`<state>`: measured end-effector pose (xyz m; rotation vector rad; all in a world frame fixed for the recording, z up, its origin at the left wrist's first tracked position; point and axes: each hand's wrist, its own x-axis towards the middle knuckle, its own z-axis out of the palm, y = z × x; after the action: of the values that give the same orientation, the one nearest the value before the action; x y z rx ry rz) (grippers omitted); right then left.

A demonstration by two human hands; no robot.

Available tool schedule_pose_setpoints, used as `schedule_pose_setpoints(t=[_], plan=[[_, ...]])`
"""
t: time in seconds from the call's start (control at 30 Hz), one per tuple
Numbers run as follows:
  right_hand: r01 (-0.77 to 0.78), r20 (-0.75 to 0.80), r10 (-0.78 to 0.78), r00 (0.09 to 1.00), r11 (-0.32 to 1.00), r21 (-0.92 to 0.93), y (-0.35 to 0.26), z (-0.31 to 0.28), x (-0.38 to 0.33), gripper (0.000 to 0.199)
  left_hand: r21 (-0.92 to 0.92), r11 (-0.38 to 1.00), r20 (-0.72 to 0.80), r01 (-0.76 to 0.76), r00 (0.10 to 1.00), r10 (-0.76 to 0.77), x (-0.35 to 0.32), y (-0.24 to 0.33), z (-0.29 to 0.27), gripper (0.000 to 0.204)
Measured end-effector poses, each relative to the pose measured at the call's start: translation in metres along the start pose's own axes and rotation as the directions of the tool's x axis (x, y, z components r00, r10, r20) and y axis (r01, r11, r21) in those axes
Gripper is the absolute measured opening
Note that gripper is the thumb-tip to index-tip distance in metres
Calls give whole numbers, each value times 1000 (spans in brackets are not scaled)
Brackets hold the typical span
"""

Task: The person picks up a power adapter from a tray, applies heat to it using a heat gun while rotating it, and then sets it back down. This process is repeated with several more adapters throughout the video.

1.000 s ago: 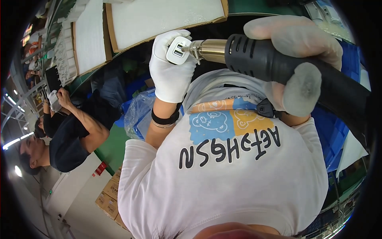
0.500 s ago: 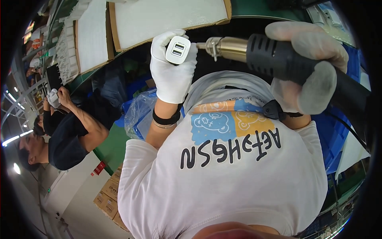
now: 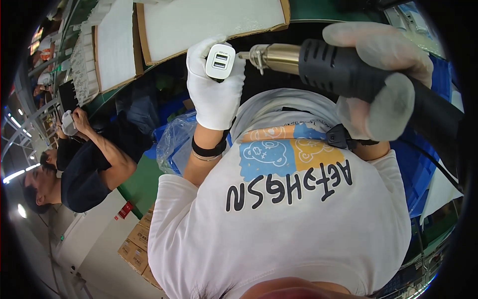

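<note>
I see the left hand [image 3: 215, 102] curled round the two-slot white charger [image 3: 227, 54], which sits at the top of the fist. The right hand [image 3: 398, 55] wraps the black tool [image 3: 323, 62], its metal tip [image 3: 242, 55] coming in from three o'clock, just beside the charger. Beyond, toward twelve, lies a box [image 3: 286, 12]; a clear bag [image 3: 174, 139] is at seven, a co-worker [image 3: 85, 184] at eight.

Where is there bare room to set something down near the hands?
The green benchtop strip right of the cardboard tray looks bare, though only part shows. Crowded below: the left hand holds a white charger, and the black tool in the right hand nearly reaches it, leaving little room.
</note>
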<state>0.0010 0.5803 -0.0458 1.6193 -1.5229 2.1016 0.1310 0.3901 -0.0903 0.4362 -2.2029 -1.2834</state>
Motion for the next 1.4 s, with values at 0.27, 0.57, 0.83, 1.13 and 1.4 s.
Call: schedule_pose_setpoints(t=[0.27,0.57,0.83,1.13,1.4], plan=[[-109,-46,109,993,994,9,-8,5,1,49,36,999,-15,-10,1000,11,0,1,-1,49],[-47,-37,47,998,999,19,-5,8,2,49,71,995,-11,-67,998,68,-2,-3,-2,56],[-43,-23,43,999,999,-15,-4,5,2,46,81,992,0,-98,995,98,0,1,0,56],[-52,-19,52,998,998,-31,-1,3,-3,44,82,994,-10,-78,997,79,-4,-2,-2,51],[-79,-214,52,975,989,-121,-3,4,-1,40,60,998,-6,-24,1000,24,0,-2,-1,48]])
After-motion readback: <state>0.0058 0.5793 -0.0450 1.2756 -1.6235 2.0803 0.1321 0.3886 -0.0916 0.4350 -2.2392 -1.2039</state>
